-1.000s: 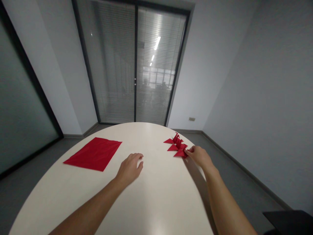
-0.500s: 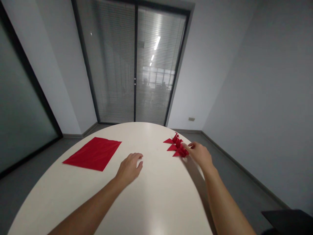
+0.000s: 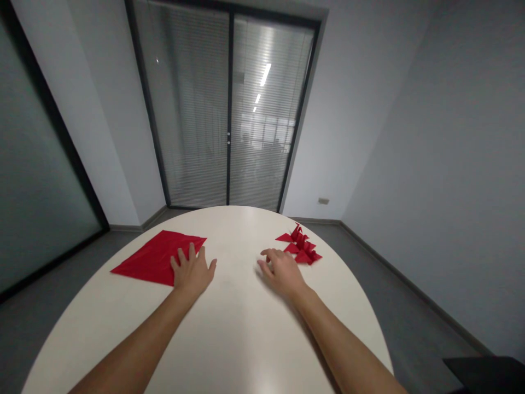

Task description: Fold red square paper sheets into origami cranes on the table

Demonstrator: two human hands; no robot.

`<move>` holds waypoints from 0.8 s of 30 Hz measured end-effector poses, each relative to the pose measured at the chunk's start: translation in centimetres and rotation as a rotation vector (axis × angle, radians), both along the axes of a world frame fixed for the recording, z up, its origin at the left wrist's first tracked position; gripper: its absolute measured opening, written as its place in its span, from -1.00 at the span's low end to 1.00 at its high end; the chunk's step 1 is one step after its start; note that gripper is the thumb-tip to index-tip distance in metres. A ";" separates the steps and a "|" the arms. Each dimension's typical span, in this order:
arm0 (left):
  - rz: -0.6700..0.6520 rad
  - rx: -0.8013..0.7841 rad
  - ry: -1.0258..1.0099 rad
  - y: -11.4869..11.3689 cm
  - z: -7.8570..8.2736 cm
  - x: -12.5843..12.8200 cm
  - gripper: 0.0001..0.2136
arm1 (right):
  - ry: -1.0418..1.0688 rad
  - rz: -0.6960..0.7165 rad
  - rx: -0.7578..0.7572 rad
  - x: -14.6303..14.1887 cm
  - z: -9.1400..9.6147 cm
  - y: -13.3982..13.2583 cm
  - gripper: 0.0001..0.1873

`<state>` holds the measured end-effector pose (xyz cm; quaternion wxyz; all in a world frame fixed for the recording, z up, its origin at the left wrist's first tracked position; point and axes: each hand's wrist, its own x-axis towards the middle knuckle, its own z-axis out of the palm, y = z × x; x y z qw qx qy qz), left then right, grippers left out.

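Observation:
Flat red paper (image 3: 152, 257), creased and roughly diamond-shaped, lies on the left of the white table. My left hand (image 3: 192, 272) is over its right edge, fingers spread and nothing gripped; whether the fingertips press on the paper I cannot tell. On the right side several red folded paper cranes (image 3: 301, 246) stand close together in a row. My right hand (image 3: 283, 271) is just left of the nearest cranes, apart from them. Its fingers are loosely curved with a gap between thumb and forefinger, and nothing shows in them.
The round white table (image 3: 241, 328) curves away to its far edge. Beyond it are a glass partition with blinds (image 3: 197, 137) and grey walls. A dark flat object (image 3: 484, 372) is at the lower right, beside the table.
My left hand has moved left onto the red paper and spread its fingers. My right hand has left the cranes and moved left toward the table's middle.

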<state>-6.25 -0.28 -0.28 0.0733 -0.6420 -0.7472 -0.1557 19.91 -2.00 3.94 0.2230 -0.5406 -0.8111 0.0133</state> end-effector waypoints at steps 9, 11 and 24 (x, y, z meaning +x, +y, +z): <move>-0.341 0.018 -0.006 -2.9 1.6 4.3 -0.62 | 0.057 0.298 -0.020 -0.5 -1.8 0.2 -0.63; -0.504 -0.028 -0.054 -3.8 1.9 5.6 -0.70 | 0.112 0.316 -0.005 -0.4 -1.9 0.4 -0.62; -0.611 0.005 -0.201 -1.2 0.1 3.9 -0.50 | 0.003 0.373 -0.087 -0.9 -1.0 0.3 -0.65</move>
